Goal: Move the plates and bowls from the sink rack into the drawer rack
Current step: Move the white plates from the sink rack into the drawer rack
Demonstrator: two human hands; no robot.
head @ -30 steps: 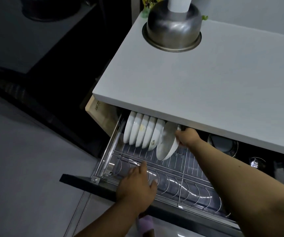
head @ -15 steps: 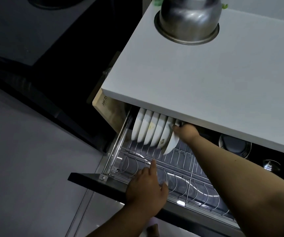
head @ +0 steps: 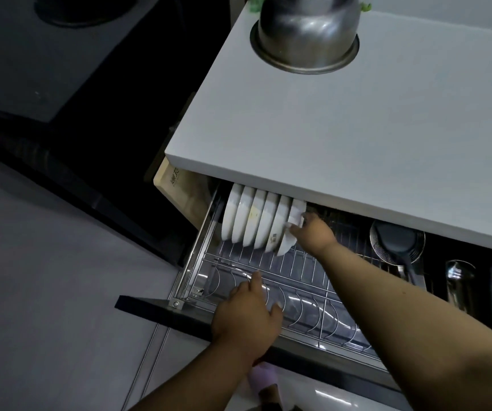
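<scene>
The pulled-out drawer rack (head: 304, 271) of chrome wire sits under the white counter. Several white bowls (head: 250, 221) stand on edge in a row at its back left. My right hand (head: 313, 232) reaches in from the right and holds the rim of the rightmost white bowl (head: 293, 229), which now leans against the row. My left hand (head: 249, 312) rests on the front of the drawer rack with fingers loosely spread over the wire dividers, holding nothing.
A white counter (head: 357, 137) overhangs the drawer, with an upturned steel bowl (head: 307, 34) at its far end. A black ladle and a steel cup (head: 399, 241) sit in the drawer's right part. The drawer's dark front panel (head: 179, 312) juts toward me. A wooden board (head: 176, 188) stands at the left.
My right hand has pushed the last bowl leftward from a tilted, apart position until it stands against the row. The left hand stayed on the rack front.
</scene>
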